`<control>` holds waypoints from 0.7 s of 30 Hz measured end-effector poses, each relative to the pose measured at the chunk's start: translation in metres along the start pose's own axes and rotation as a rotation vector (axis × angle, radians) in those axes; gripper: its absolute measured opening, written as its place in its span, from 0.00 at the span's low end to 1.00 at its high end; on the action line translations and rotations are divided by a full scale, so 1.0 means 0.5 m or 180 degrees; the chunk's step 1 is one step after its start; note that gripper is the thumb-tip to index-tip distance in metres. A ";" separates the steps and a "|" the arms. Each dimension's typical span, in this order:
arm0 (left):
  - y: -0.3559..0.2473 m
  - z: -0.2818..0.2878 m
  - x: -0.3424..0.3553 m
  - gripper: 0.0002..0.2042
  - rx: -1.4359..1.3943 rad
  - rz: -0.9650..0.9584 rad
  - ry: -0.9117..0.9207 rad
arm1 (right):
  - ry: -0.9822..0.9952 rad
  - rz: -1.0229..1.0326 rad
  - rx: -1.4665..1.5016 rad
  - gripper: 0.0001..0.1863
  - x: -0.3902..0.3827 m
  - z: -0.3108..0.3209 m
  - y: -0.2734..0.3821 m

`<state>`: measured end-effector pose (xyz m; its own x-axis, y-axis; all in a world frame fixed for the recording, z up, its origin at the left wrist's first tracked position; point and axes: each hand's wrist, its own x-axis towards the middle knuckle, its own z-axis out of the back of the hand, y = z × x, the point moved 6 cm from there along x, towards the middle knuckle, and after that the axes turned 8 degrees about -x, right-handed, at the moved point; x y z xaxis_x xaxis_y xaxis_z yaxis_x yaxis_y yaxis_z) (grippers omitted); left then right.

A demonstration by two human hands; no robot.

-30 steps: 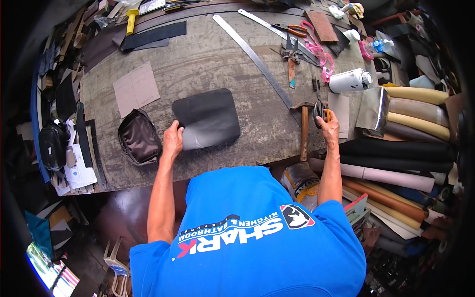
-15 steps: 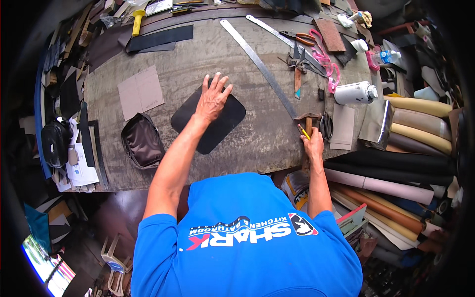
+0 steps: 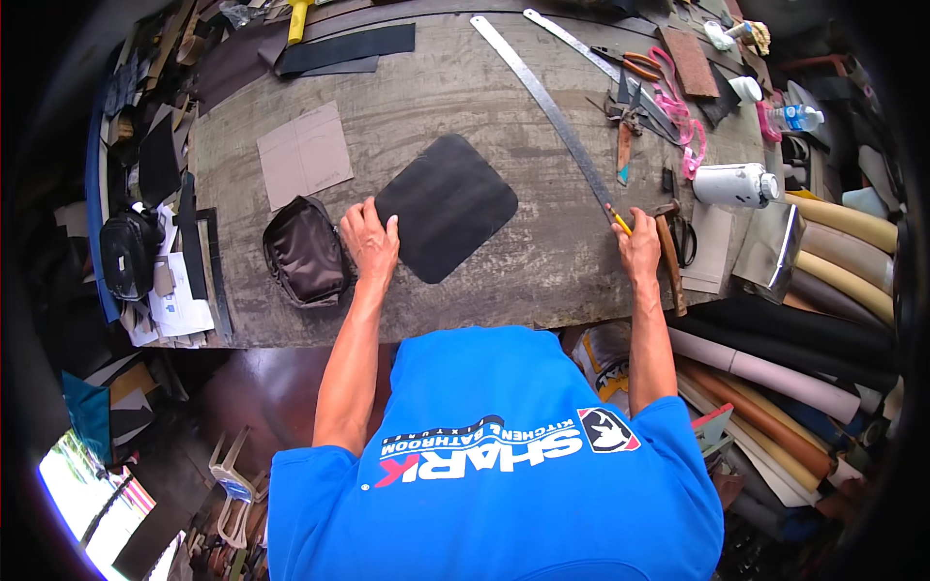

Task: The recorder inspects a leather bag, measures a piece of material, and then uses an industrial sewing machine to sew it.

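Note:
My left hand (image 3: 370,237) rests on the worn workbench (image 3: 455,315) with its fingers apart, at the left edge of a black sheet (image 3: 446,208) with rounded corners. Left of that hand lies a small dark brown pouch (image 3: 305,254). In my right hand (image 3: 638,249) is a yellow pencil (image 3: 620,221), its tip beside the near end of a long steel ruler (image 3: 547,97). A hammer (image 3: 669,254) with a wooden handle lies just right of this hand, and black-handled scissors (image 3: 685,242) are partly hidden beyond it.
A marked tan card (image 3: 305,155) lies beyond the pouch. Pliers (image 3: 639,66), a second ruler (image 3: 572,42), a pink strap (image 3: 678,111) and a white bottle (image 3: 734,185) crowd the right side. Rolled material (image 3: 765,373) stands beside the bench; black strips (image 3: 354,48) lie at the back.
My left hand has slid off the black sheet's middle to its left edge. The sheet has shifted slightly away. My right hand has let go of the hammer, now to its right, keeping the pencil.

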<state>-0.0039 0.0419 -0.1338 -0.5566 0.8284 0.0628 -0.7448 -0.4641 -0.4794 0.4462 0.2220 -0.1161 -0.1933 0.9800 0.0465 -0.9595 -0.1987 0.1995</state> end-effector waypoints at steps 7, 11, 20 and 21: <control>0.049 -0.010 0.064 0.18 -0.0861 0.0723 0.0320 | 0.1212 -0.0608 0.0754 0.18 0.042 -0.027 0.012; 0.060 -0.012 0.082 0.15 -0.0916 0.0587 0.0198 | 0.0457 0.0298 0.0709 0.07 0.007 0.009 0.054; -0.056 -0.032 0.042 0.27 -0.0368 -0.0906 -0.0292 | 0.1108 -0.0177 0.1794 0.08 -0.248 0.031 0.140; -0.061 -0.043 0.042 0.27 -0.0353 -0.0966 -0.0253 | 0.0985 0.0027 0.1928 0.13 -0.272 0.022 0.151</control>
<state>0.0150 0.0802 -0.1369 -0.3457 0.8946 0.2833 -0.8389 -0.1593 -0.5205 0.4024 0.0735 -0.0965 -0.3364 0.9172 -0.2136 -0.6912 -0.0864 0.7175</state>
